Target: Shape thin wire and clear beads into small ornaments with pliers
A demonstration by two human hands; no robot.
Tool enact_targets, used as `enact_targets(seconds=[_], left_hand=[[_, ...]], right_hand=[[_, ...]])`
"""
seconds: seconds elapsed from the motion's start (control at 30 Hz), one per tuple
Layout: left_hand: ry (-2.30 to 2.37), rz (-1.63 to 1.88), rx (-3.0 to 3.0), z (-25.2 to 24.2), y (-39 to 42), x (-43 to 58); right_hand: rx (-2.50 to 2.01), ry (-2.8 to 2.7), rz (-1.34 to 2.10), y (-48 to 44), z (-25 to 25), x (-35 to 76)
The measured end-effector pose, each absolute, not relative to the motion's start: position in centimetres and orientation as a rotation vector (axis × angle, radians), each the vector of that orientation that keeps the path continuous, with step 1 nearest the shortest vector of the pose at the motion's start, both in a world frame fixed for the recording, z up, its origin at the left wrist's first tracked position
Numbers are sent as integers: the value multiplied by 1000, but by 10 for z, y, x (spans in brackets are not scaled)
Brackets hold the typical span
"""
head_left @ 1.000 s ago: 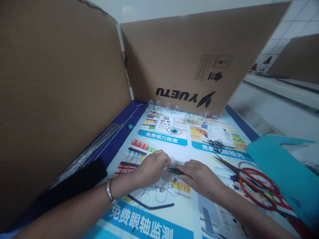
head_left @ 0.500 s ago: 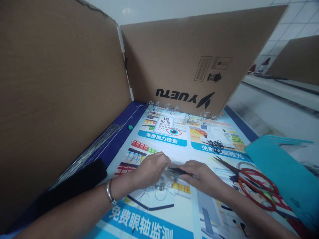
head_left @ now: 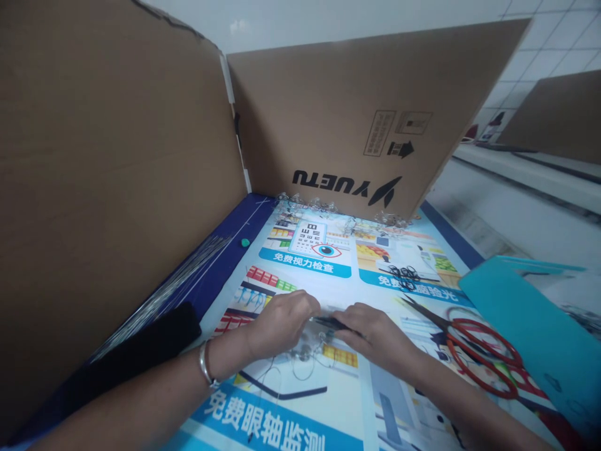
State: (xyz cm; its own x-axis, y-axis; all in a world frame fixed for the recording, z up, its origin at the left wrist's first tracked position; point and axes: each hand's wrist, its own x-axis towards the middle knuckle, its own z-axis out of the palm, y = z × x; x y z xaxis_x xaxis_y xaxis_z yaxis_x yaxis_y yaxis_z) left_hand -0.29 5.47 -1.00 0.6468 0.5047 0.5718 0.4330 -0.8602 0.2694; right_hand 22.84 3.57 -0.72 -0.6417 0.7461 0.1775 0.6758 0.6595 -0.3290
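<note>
Over the printed sheet, my left hand is closed, its fingertips pinching a small wire piece mostly hidden by them. My right hand grips a dark slim-tipped tool, perhaps pliers or tweezers; its handle disappears into the palm. The tool's tip meets the wire piece at my left fingertips. Below both hands are clear round beads and a thin wire loop, whose link to the held piece I cannot make out.
Scissors with red handles lie right of my right hand, beside a turquoise folder. Black wire coils sit farther back. Straight wires and a black object are on the left. Cardboard panels stand behind and left.
Both hands keep nearly the same place and grip, with the tool still at the left fingertips. The view has shifted slightly.
</note>
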Motion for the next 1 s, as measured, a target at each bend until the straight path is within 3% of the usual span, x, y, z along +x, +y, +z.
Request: enact_targets(seconds=[1.0], left_hand=[[656,1047,2846,-7,54,-5]], right_hand=[[-1024,-2555,453,37,-6,226]])
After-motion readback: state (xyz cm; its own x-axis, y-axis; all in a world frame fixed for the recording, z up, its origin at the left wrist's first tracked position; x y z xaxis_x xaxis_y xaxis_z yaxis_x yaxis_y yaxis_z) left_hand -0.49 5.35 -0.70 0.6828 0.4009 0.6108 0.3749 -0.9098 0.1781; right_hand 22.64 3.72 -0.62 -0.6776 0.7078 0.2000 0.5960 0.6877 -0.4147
